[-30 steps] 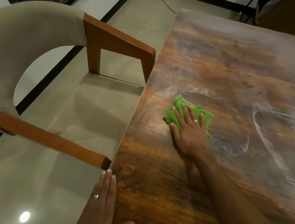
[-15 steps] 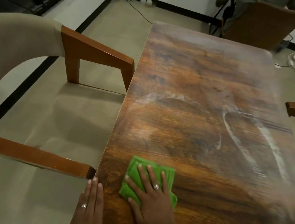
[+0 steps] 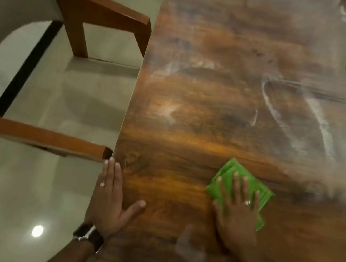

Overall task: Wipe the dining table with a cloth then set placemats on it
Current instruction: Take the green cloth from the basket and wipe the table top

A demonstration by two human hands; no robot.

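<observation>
Our right hand (image 3: 236, 219) presses a folded green cloth (image 3: 247, 184) flat-fingered on the streaked wooden bench (image 3: 217, 106). Our left hand (image 3: 110, 200), fingers straight, rests at its edge beside a cushioned chair (image 3: 11, 12); we read no writing.

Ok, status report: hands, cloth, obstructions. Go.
Right hand flat on green cloth, pressing it on table. Left hand flat on table edge. White streaks ahead. No placemats visible.

The dining table (image 3: 226, 121) is a long rectangle of dark, glossy wood grain, with pale, hazy smears and curved streaks across its middle and far right side. The cloth (image 3: 247, 184) is bright green, folded into a rough square of several layers, and lies flat on the near right part of the tabletop, turned at an angle to the table's edges.
</observation>
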